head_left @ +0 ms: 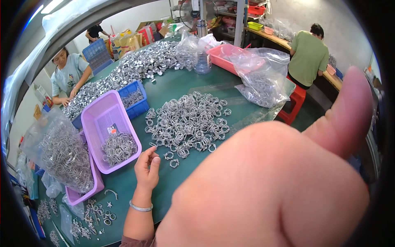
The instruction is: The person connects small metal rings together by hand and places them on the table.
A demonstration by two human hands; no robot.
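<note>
My left hand (147, 168), with a pale bangle (140, 207) round the wrist, rests at the near edge of a heap of silver-coloured metal rings (187, 121). Its fingers are loosely bent, the thumb stands apart, and nothing shows between them. One small ring (153, 144) lies right at the fingertips; whether they touch it I cannot tell. My right hand (263, 185) is raised very close to the camera and covers the lower right. The thumb sticks out to the right, while the other fingers are hidden. A few rings (174, 163) lie loose beside the heap.
Left of the heap are a purple basket (87, 119) with rings, a blue basket (144, 105) and a filled plastic bag (66, 152). Small metal parts (88, 218) lie near left. Behind are a long pile of metal pieces (135, 61), a bottle (202, 61), and two seated people.
</note>
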